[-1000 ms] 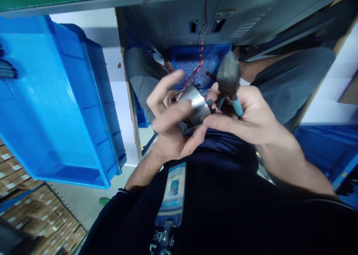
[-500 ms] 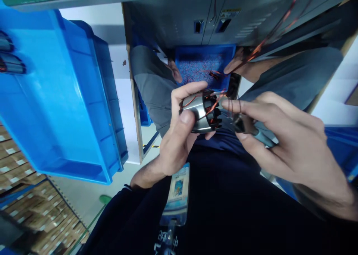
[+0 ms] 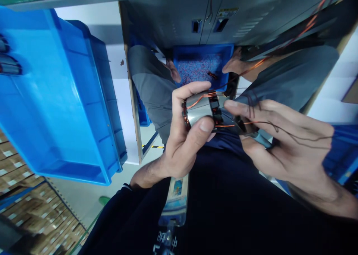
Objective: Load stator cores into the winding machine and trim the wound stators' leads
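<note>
My left hand is wrapped round a motor stator, a short silvery cylinder with black slotted ends. Copper wires come out of its right end and run across toward my right hand. That hand is closed on a pair of pliers with dark jaws and a grey-blue handle; the jaws point at the stator, a little apart from it. Loose wire trails over the back of the right hand's fingers. Whether the jaws grip a wire I cannot tell.
Below the stator's far side, a blue bin on the floor holds many wire scraps. At left stands a large blue crate with more stators in it. A grey cabinet is ahead, and long copper wires hang at upper right.
The stator has turned in my left hand, and its wires now lie differently, one stretching toward the pliers. My left thumb has shifted right. The right hand with the pliers has moved slightly right.
</note>
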Tool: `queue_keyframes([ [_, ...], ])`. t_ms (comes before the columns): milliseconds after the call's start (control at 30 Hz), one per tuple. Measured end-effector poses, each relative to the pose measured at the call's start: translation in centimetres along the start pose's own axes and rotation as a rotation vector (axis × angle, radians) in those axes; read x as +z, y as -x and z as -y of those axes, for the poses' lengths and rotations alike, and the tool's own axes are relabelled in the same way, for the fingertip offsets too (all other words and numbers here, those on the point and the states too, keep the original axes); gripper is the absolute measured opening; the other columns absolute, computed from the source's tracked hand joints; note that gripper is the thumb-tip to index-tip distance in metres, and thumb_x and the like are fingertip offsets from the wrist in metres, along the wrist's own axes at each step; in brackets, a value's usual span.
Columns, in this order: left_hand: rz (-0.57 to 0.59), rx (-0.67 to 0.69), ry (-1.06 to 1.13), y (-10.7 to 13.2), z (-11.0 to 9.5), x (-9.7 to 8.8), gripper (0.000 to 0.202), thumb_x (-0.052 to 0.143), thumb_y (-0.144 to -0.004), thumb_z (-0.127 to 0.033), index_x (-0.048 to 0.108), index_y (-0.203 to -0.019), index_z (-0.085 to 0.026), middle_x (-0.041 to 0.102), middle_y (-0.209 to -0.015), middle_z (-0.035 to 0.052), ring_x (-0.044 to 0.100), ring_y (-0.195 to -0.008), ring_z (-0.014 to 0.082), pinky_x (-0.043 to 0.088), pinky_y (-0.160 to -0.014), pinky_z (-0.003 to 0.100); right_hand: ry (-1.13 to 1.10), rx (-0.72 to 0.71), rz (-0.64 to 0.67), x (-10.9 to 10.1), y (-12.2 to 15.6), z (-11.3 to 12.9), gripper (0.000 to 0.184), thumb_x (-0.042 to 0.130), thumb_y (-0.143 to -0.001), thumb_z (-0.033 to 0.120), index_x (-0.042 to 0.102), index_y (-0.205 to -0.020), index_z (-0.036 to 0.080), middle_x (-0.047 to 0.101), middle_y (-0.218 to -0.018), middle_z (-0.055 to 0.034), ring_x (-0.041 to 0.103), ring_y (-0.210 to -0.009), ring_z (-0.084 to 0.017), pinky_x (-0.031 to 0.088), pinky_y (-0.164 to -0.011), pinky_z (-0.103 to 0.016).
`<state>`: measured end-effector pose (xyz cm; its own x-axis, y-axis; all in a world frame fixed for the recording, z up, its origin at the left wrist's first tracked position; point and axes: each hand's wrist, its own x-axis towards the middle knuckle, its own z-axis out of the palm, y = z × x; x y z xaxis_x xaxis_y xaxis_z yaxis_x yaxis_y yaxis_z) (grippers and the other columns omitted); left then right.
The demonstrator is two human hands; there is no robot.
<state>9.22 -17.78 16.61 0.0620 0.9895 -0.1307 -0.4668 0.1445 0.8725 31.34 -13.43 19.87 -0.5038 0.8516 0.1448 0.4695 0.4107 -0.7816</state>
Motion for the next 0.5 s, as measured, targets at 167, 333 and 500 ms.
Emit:
queue_keyframes([
  [167,-0.042,-0.065,-0.031,-0.1,-0.1,0.6,0.046,0.065,-0.115,-0.050,0.061,-0.160,-0.041,0.066,-0.127,0.0063,0.061,-0.081,0.0169,0.058,-0.066,0.032,0.018,0.001,-0.006,0.3,-0.1,0.0,0.075,0.070,-0.099,0.009,0.071,-0.168,0.040,0.085,-0.116,-0.0030,0.084,-0.098,-0.026,0.077,-0.092,-0.047],
  [333,-0.076,-0.029,-0.086,0.1,0.2,0.4,0.056,0.072,-0.114,-0.049,0.056,-0.166,-0.040,0.068,-0.135,0.0067,0.069,-0.103,0.0233,0.065,-0.098,0.044,-0.043,0.055,-0.012,0.9,0.1,-0.6,0.075,0.074,-0.097,0.005,0.077,-0.161,0.043,0.090,-0.129,0.0018,0.089,-0.105,-0.025,0.078,-0.098,-0.041],
  [500,-0.204,-0.094,-0.039,-0.1,1.0,0.4,0.041,0.075,-0.111,-0.052,0.063,-0.151,-0.047,0.070,-0.138,0.0018,0.073,-0.105,0.0220,0.062,-0.077,0.032,-0.247,0.114,-0.005,2.2,0.0,-2.4,0.075,0.073,-0.096,0.005,0.078,-0.161,0.043,0.084,-0.150,0.0054,0.088,-0.124,-0.025,0.073,-0.114,-0.040],
])
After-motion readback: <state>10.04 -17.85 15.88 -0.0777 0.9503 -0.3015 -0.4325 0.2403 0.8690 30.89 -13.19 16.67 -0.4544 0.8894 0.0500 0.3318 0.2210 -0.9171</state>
